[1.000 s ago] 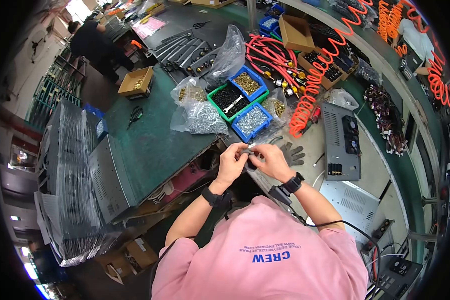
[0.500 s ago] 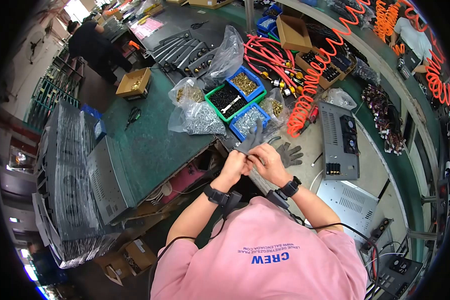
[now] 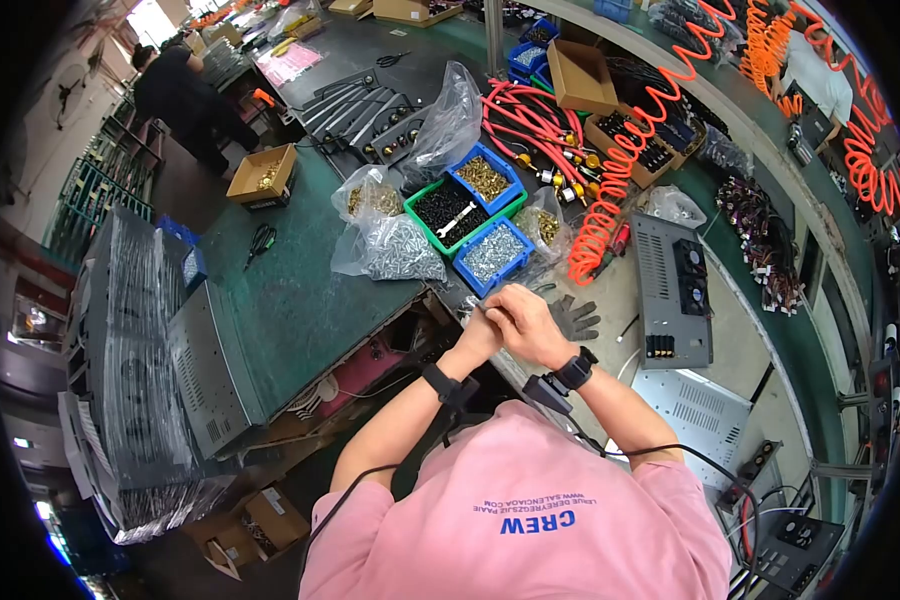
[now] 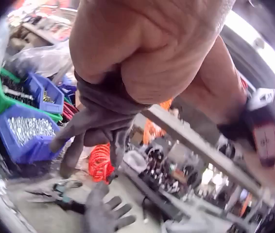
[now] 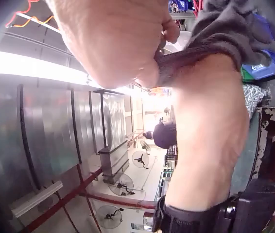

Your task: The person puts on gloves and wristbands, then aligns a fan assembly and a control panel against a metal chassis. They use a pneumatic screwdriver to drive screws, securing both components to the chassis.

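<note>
A grey work glove (image 4: 106, 109) covers the fingers of my left hand (image 3: 477, 342), its cuff bunched around the hand in the left wrist view. The glove's fingers point down and spread loosely. My right hand (image 3: 530, 325) pinches the glove's cuff; in the right wrist view, its fingertips are right at the cuff edge (image 5: 174, 63). From the head, the right hand overlaps the left and hides most of this glove. A second grey glove (image 3: 575, 318) lies flat on the light bench just beyond, with pliers (image 4: 60, 195) beside it in the left wrist view.
Blue bins of silver screws (image 3: 493, 250) and brass parts (image 3: 485, 178) stand by a green bin of black parts with a wrench (image 3: 457, 218) on top. Bagged screws (image 3: 405, 250) lie left. A grey panel with fans (image 3: 670, 290) and an orange coiled hose (image 3: 600, 225) are right.
Half a second ago the glove stood up with its fingers raised above the left hand; now it is lower and largely hidden. The right hand has moved over the left at the cuff.
</note>
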`<state>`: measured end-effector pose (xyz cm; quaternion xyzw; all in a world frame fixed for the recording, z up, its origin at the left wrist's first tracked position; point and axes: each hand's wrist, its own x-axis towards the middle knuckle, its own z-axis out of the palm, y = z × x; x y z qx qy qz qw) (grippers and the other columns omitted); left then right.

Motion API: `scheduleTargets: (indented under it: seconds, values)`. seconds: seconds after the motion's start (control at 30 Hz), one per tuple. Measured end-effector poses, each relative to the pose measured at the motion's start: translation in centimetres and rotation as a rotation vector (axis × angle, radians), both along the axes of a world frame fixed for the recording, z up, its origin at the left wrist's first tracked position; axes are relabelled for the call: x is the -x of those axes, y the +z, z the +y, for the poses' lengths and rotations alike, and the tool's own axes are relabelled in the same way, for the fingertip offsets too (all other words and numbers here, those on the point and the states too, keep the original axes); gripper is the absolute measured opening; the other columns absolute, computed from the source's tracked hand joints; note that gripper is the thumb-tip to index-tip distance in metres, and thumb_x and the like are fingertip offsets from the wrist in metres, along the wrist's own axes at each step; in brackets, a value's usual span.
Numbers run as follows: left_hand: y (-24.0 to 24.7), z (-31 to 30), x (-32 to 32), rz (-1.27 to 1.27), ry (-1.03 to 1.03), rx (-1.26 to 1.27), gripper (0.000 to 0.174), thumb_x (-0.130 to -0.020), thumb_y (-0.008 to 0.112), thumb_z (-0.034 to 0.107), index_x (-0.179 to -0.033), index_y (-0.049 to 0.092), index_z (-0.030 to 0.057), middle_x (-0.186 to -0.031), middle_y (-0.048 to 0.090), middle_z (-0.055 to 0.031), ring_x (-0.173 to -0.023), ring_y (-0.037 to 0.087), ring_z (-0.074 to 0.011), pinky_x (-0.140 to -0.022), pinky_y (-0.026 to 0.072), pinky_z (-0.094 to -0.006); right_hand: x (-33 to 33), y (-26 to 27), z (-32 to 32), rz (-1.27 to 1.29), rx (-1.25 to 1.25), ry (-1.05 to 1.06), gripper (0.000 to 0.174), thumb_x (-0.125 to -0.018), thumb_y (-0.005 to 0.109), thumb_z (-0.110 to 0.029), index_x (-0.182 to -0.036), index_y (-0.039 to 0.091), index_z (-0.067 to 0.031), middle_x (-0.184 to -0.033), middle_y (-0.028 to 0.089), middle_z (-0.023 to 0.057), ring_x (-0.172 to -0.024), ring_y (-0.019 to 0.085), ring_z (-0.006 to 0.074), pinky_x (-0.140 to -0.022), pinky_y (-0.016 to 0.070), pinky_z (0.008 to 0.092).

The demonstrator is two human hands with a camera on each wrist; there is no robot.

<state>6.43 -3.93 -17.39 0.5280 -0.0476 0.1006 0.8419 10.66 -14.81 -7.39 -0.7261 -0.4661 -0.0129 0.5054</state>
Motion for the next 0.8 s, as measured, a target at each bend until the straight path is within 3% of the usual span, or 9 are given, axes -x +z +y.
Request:
scheduleTargets:
  seconds: [0.03, 0.13, 0.17, 0.27, 0.33, 0.4, 0.43, 0.67, 0.8]
  values:
    - [-0.2, 0.6, 0.9, -0.071, 0.122, -0.784, 0.019, -0.082, 0.052, 0.003, -0.101, 0.052, 0.0037, -0.102, 0.056, -0.0073, -0.094, 0.055, -0.0157, -0.075, 0.0467, -0.0295, -0.2, -0.1, 0.1, -0.034, 0.030, 0.024, 0.006, -0.074, 0.057, -0.004, -0.079, 0.054, -0.0012, -0.074, 0.053, 0.0128, -0.072, 0.052, 0.0304, -0.064, 0.0430, 0.0367]
    - [0.9, 2.5, 0.7, -0.098, -0.049, -0.989, 0.022, -0.081, 0.054, 0.005, -0.103, 0.051, 0.0029, -0.103, 0.056, -0.0095, -0.098, 0.054, -0.0161, -0.078, 0.0457, -0.0293, 0.1, -0.1, 0.1, -0.053, 0.083, 0.074, 0.008, -0.074, 0.058, -0.005, -0.080, 0.055, -0.0018, -0.076, 0.054, 0.0118, -0.075, 0.052, 0.0292, -0.066, 0.0425, 0.0365]
    - [1.5, 2.4, 0.4, -0.089, -0.012, -0.909, 0.023, -0.080, 0.055, 0.004, -0.103, 0.052, 0.0030, -0.101, 0.057, -0.0072, -0.095, 0.055, -0.0172, -0.078, 0.0455, -0.0290, 0.3, 0.3, 0.1, -0.085, 0.044, 0.012, 0.009, -0.074, 0.060, -0.006, -0.082, 0.056, -0.0023, -0.078, 0.054, 0.0118, -0.077, 0.053, 0.0283, -0.067, 0.0427, 0.0358]
    - [4.1, 2.7, -1.3, 0.213, -0.194, 0.286, 0.024, -0.084, 0.053, 0.011, -0.106, 0.052, 0.0034, -0.102, 0.055, -0.0048, -0.094, 0.054, -0.0181, -0.081, 0.0453, -0.0296, 0.7, 0.2, 0.1, -0.127, -0.060, -0.123, 0.018, -0.073, 0.064, -0.008, -0.088, 0.056, -0.0036, -0.084, 0.054, 0.0109, -0.080, 0.053, 0.0257, -0.068, 0.0420, 0.0336]
    - [4.9, 2.9, -1.2, 0.272, -0.186, 0.347, 0.028, -0.087, 0.050, 0.014, -0.112, 0.049, 0.0022, -0.110, 0.053, -0.0069, -0.100, 0.053, -0.0182, -0.086, 0.0442, -0.0298, 0.9, 0.5, -0.3, -0.114, -0.029, -0.280, 0.024, -0.072, 0.066, -0.009, -0.093, 0.055, -0.0036, -0.086, 0.053, 0.0107, -0.077, 0.052, 0.0245, -0.067, 0.0422, 0.0330]
    - [5.3, 2.6, -0.9, 0.212, -0.059, 0.700, 0.034, -0.088, 0.049, 0.014, -0.118, 0.044, 0.0003, -0.117, 0.051, -0.0092, -0.107, 0.050, -0.0198, -0.092, 0.0425, -0.0313, 0.6, -0.7, -0.7, -0.097, 0.019, -0.269, 0.029, -0.071, 0.068, -0.010, -0.096, 0.055, -0.0045, -0.087, 0.053, 0.0095, -0.076, 0.052, 0.0232, -0.067, 0.0426, 0.0337]
    - [5.0, 2.7, -0.9, 0.193, -0.093, 0.750, 0.037, -0.089, 0.047, 0.015, -0.122, 0.040, -0.0015, -0.123, 0.047, -0.0115, -0.112, 0.047, -0.0212, -0.097, 0.0393, -0.0332, 0.6, -1.0, -0.7, -0.080, 0.041, -0.250, 0.029, -0.071, 0.068, -0.010, -0.096, 0.055, -0.0047, -0.086, 0.053, 0.0093, -0.075, 0.052, 0.0230, -0.066, 0.0426, 0.0333]
    - [6.2, 1.7, -1.1, 0.194, -0.115, 0.676, 0.037, -0.091, 0.044, 0.017, -0.123, 0.039, -0.0001, -0.126, 0.045, -0.0112, -0.111, 0.047, -0.0207, -0.097, 0.0392, -0.0329, 0.5, -0.9, -0.4, -0.247, 0.047, -0.281, 0.024, -0.070, 0.067, -0.012, -0.092, 0.059, -0.0071, -0.083, 0.053, 0.0084, -0.074, 0.053, 0.0222, -0.064, 0.0433, 0.0305]
    - [8.8, 0.5, -1.4, 0.145, -0.098, 0.341, 0.038, -0.094, 0.038, 0.026, -0.124, 0.039, 0.0038, -0.121, 0.047, -0.0139, -0.116, 0.044, -0.0212, -0.097, 0.0388, -0.0312, 1.6, -1.0, -0.6, -0.052, 0.043, -0.304, 0.018, -0.072, 0.066, -0.015, -0.086, 0.059, -0.0067, -0.081, 0.056, 0.0087, -0.074, 0.056, 0.0251, -0.064, 0.0432, 0.0343]
